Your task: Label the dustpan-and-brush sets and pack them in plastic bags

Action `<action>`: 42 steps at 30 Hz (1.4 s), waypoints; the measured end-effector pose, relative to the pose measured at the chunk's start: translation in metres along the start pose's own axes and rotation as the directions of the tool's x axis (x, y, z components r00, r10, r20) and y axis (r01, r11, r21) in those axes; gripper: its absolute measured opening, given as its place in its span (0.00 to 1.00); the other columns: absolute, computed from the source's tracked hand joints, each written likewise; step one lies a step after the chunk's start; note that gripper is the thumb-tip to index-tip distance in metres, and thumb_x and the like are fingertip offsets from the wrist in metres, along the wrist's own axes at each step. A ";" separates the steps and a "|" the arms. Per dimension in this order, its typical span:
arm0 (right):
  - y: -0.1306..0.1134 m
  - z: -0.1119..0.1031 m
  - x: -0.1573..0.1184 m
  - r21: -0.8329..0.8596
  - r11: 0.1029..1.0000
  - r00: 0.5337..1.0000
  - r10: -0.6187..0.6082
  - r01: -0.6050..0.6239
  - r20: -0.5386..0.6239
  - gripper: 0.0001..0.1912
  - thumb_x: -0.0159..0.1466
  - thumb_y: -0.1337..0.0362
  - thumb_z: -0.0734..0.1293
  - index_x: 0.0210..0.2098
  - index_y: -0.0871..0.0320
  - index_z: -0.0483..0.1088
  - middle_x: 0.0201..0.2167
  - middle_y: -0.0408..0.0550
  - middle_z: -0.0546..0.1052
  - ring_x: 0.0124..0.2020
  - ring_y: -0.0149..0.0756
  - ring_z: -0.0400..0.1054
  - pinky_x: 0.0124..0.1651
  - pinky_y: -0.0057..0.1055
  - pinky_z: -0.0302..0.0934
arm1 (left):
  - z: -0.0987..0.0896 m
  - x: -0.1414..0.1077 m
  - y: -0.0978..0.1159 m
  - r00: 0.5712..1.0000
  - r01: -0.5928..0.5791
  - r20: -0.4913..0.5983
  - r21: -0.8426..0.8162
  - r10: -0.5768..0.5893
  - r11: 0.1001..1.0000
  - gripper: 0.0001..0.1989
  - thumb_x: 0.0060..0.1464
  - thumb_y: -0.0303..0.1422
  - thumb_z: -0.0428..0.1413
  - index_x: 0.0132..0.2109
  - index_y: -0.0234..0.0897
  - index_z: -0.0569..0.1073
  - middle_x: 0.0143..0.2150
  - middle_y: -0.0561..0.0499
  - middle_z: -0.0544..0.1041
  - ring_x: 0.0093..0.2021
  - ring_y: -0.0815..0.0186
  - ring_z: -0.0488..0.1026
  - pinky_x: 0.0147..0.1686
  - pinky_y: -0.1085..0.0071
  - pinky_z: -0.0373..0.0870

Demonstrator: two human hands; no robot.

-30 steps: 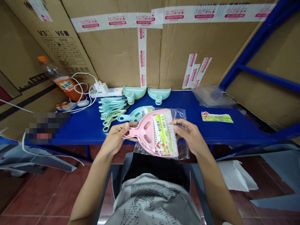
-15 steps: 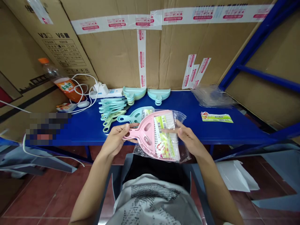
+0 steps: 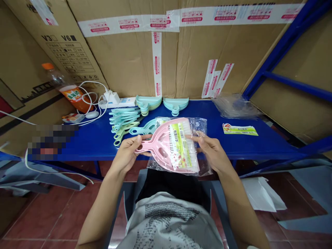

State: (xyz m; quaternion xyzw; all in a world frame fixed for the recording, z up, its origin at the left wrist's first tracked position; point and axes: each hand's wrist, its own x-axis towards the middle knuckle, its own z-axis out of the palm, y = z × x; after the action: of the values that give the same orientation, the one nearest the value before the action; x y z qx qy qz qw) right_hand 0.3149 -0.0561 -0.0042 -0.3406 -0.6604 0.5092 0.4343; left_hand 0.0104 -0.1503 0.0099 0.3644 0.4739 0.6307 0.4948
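Fingers of my left hand (image 3: pixel 126 154) pinch the pink dustpan (image 3: pixel 163 145) handle. Its long side runs rightward into the clear bag (image 3: pixel 201 126), which my right hand (image 3: pixel 213 154) grips above the blue table (image 3: pixel 259 143).

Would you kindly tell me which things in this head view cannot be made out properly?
- Brush: inside the clear bag, half covered by the paper label.
- Label print: too small to read.
- Right hand fingers: tips lost in the glare on the bag.
- Patch at the left of the shelf: blurred out.
- Bottle: contents unclear, partly behind cables.
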 end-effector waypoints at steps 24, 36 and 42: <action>-0.026 -0.006 0.003 0.174 0.965 0.980 0.199 -0.197 0.003 0.71 0.48 0.57 0.89 0.81 0.50 0.50 0.31 0.41 0.84 0.24 0.33 0.73 0.26 0.27 0.71 | 0.003 0.005 -0.004 0.998 -0.056 -0.041 -0.068 0.054 0.996 0.33 0.48 0.56 0.75 0.46 0.29 0.88 0.42 0.38 0.88 0.39 0.53 0.87 0.39 0.53 0.91; -0.029 -0.009 -0.001 0.132 0.986 0.992 0.112 -0.105 -0.049 0.31 0.58 0.53 0.85 0.53 0.53 0.72 0.24 0.41 0.79 0.20 0.32 0.70 0.17 0.22 0.59 | 0.004 0.005 -0.005 0.996 -0.062 -0.062 -0.074 0.058 0.995 0.33 0.48 0.57 0.75 0.46 0.30 0.88 0.42 0.38 0.88 0.39 0.51 0.87 0.38 0.52 0.90; -0.029 -0.007 0.003 0.108 0.992 0.996 0.066 -0.058 -0.066 0.22 0.58 0.49 0.85 0.37 0.56 0.77 0.19 0.42 0.74 0.17 0.28 0.64 0.16 0.23 0.52 | 0.006 0.003 -0.005 0.995 -0.068 -0.080 -0.041 0.064 0.997 0.34 0.49 0.57 0.75 0.46 0.28 0.88 0.41 0.38 0.88 0.42 0.48 0.87 0.41 0.48 0.90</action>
State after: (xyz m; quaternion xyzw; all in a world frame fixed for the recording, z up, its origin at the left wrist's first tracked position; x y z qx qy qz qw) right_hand 0.3205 -0.0580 0.0251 -0.3548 -0.6059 0.5447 0.4585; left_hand 0.0165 -0.1457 0.0066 0.3438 0.4668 0.6708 0.4626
